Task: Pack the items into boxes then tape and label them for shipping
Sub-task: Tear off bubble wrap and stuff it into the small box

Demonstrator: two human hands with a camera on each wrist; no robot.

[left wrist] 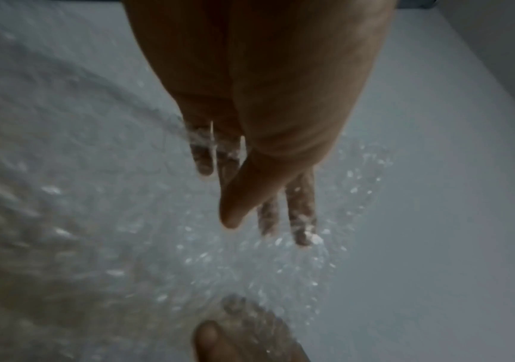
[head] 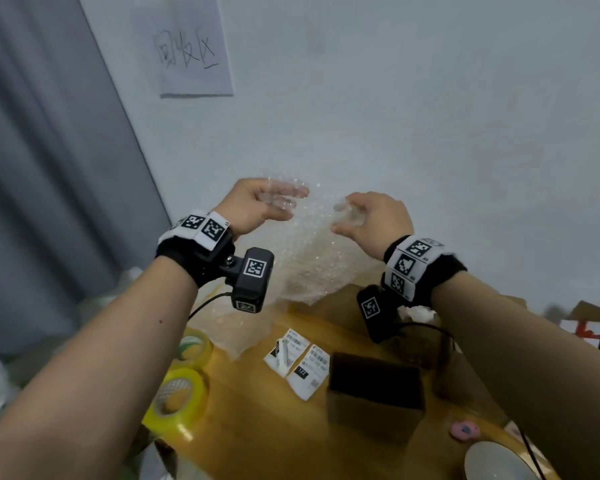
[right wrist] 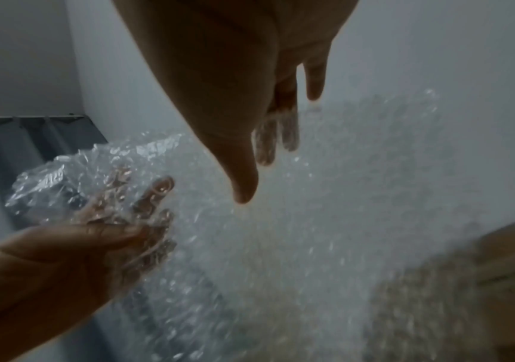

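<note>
Overhead, a pale wall [head: 430, 98] carries a sheet of paper [head: 191, 46] with handwriting, above a yellow wooden table [head: 257, 427]. Lifted over the table, a sheet of bubble wrap [head: 309, 251] hangs between both hands. The left hand [head: 257, 206] pinches its upper edge, thumb in front and fingers [left wrist: 302, 208] behind the film. The right hand [head: 371, 216] holds the other upper part likewise, thumb forward and fingers [right wrist: 277, 137] seen through the plastic. On the table, a cardboard box [head: 374, 396] stands open; its inside is dark and I cannot tell what it contains. Left of it lie two shipping labels [head: 298, 358], and two yellow tape rolls [head: 179, 393] sit at the left edge. A white bowl [head: 492, 462] shows at the bottom right, its contents out of sight.
</note>
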